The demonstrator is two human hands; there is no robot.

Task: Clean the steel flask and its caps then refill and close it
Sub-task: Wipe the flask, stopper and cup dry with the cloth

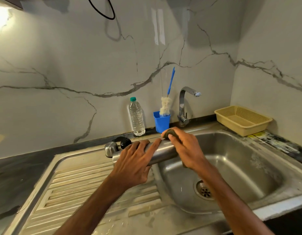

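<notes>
one steel flask [163, 150] lies on its side between the two hands, held over the edge where the drainboard [79, 180] meets the basin [240, 158]. the left hand [135, 160] wraps over the flask's body from above, fingers curled around the metal with the forefinger stretched along it towards the other hand. the right hand [185, 148] grips one dark scrub pad [169, 132], fingers curled around it, pressing it to the flask's far end. two caps sit just beyond the left hand: one steel cap [111, 148] and, touching or almost touching it, one black cap [125, 142]. further beyond the hands, along the wall, stand one clear water bottle [137, 117] with a green top, one blue cup [161, 123] holding one bottle brush [165, 106] with a blue handle, and one chrome tap [184, 106]. well out to the right of the right hand rests one pale yellow mesh basket [231, 122]. below the right forearm is the basin's single drain [205, 191]. the sink is stainless steel, streaked and spotted, with a ribbed drainboard under the left forearm, set into a dark counter [19, 170]. the walls [79, 65] are glossy white slabs with grey marble veins, meeting in a corner on the right, and one black cable [102, 9] loops down at the top.
</notes>
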